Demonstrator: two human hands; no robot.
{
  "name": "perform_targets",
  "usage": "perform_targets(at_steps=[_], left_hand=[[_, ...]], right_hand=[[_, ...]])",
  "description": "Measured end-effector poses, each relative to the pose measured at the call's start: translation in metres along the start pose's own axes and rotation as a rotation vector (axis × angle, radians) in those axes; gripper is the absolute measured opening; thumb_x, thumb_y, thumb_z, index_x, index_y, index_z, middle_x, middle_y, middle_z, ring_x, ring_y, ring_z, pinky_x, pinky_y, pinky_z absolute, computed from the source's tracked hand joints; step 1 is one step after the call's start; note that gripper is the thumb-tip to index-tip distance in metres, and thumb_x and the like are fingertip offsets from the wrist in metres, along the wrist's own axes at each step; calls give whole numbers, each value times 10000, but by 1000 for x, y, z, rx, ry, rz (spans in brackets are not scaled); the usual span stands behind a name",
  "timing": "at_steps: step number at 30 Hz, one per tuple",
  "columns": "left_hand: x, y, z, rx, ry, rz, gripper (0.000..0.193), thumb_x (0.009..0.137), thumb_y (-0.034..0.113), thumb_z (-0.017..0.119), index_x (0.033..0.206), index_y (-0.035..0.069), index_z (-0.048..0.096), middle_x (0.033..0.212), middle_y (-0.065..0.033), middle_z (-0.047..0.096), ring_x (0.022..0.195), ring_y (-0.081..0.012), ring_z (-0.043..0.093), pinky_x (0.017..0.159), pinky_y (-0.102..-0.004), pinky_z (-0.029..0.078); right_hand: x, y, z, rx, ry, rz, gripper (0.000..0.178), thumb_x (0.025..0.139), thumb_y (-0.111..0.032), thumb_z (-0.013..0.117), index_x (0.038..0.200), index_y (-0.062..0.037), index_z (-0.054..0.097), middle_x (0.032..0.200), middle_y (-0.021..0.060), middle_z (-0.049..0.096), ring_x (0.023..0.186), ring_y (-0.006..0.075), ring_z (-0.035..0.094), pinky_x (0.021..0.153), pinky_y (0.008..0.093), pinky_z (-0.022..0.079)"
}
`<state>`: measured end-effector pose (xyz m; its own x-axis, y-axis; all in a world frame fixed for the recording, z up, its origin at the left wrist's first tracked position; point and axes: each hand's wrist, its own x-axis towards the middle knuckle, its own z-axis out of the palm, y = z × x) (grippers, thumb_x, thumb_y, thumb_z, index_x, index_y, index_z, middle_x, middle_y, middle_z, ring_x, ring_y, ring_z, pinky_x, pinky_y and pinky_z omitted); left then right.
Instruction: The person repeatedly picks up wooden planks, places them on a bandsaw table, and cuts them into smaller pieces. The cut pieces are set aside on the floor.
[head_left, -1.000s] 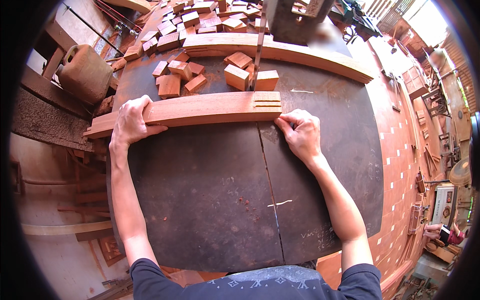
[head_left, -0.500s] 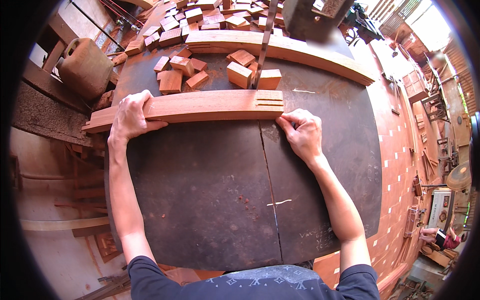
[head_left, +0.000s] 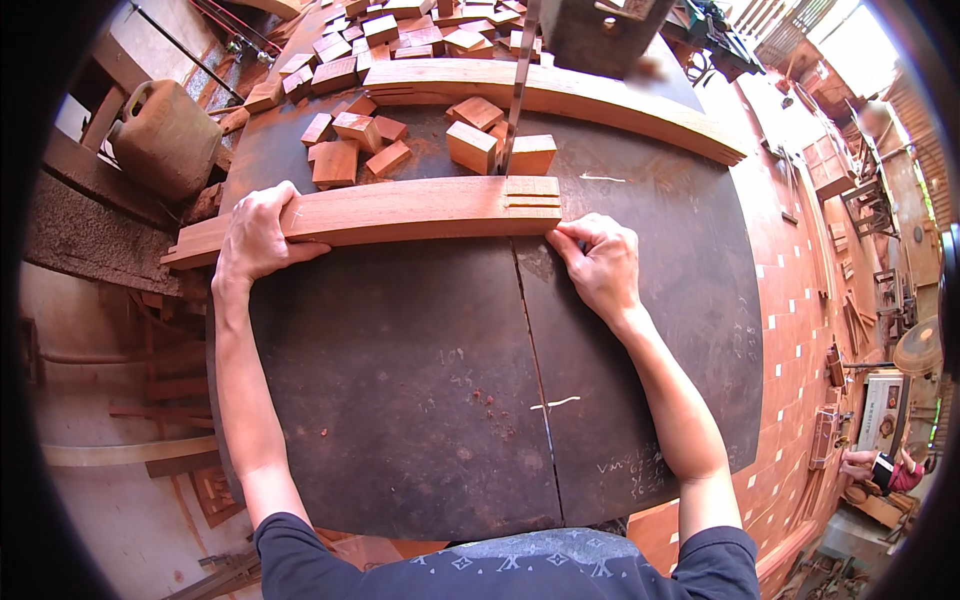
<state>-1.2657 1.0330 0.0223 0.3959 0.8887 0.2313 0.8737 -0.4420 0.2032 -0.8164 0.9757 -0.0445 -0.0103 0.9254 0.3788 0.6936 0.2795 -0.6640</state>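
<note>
A: Grip first; left hand [head_left: 258,235] lies over the long wooden board [head_left: 400,210] near its left end, fingers curled over the far edge, thumb along the near face; so it's holding the board, pressing it flat

B: And the right?

A: Right hand [head_left: 598,262] sits at the board's right end, fingers bunched narrow against the near corner; pushing rather than wrapping, from the look of it; not closed around anything

B: Why held that way?

A: My read: one hand steadies, the other feeds; the thin vertical saw blade [head_left: 516,95] touches the far edge near the right end, where notches [head_left: 532,193] are already cut; both hands stay well apart from the blade

B: Where's the board, which way does it run?

A: Flat on the dark metal worktop [head_left: 420,400]; long axis left to right across the view, left end a bit nearer the person and overhanging the worktop edge; notched end points right

B: Around it?

A: Small wooden blocks [head_left: 345,150] scattered just behind the board, two of them beside the blade; a long curved plank [head_left: 600,100] further back; a tan plastic jug [head_left: 165,135] off to the left; another person [head_left: 885,470] far lower right, too small to tell more
</note>
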Motion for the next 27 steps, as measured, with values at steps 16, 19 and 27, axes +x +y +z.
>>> perform_targets(at_steps=[16,19,27], left_hand=[[3,-3,2,-15,-28,-51,618,590,294,1045,937,31,607,907,-206,720,887,-422,717,811,-467,559],[4,-2,1,-20,-24,-49,620,583,287,1047,936,31,606,905,-206,719,886,-422,717,808,-466,559],[5,-1,1,6,-15,-30,617,603,340,1051,935,42,626,889,-207,742,886,-416,745,804,-473,578]], right_hand=[[0,-1,4,12,33,9,162,887,-164,858,973,-28,848,912,165,797,853,339,761,808,420,588],[0,0,5,18,39,10,163,889,-165,858,974,-27,849,912,166,796,853,343,763,806,420,589],[1,-2,4,25,47,25,155,896,-164,851,982,-34,850,903,168,790,841,344,764,796,420,587]])
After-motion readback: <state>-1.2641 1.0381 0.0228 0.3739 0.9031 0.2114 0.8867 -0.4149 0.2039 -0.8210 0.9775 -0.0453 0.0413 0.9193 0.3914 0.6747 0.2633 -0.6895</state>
